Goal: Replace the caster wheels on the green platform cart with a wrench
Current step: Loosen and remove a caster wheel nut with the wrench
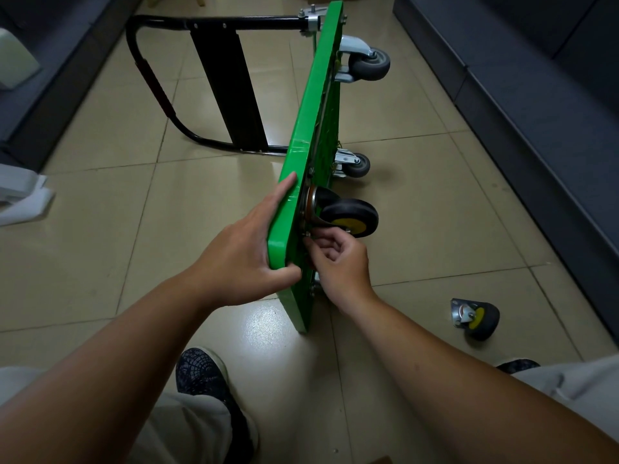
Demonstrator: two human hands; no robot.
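No words to read

No letters, numbers or signs can be read on the green plastic platform cart (pixel 301 145), on its black metal handle (pixel 214 22) at 11 o'clock, or on the loose black wheel with a yellow middle (pixel 482 321) at 4 o'clock.

Cart deck (pixel 301 155) bright green; handle (pixel 214 23) black with a dull red grip (pixel 155 88). Far casters (pixel 370 63) (pixel 360 166) grey-tyred; near caster (pixel 351 214) and loose caster (pixel 480 319) black with yellow hubs. Floor (pixel 100 229) beige tile, dark grout lines; shoe (pixel 201 370) black, pale netted pattern.
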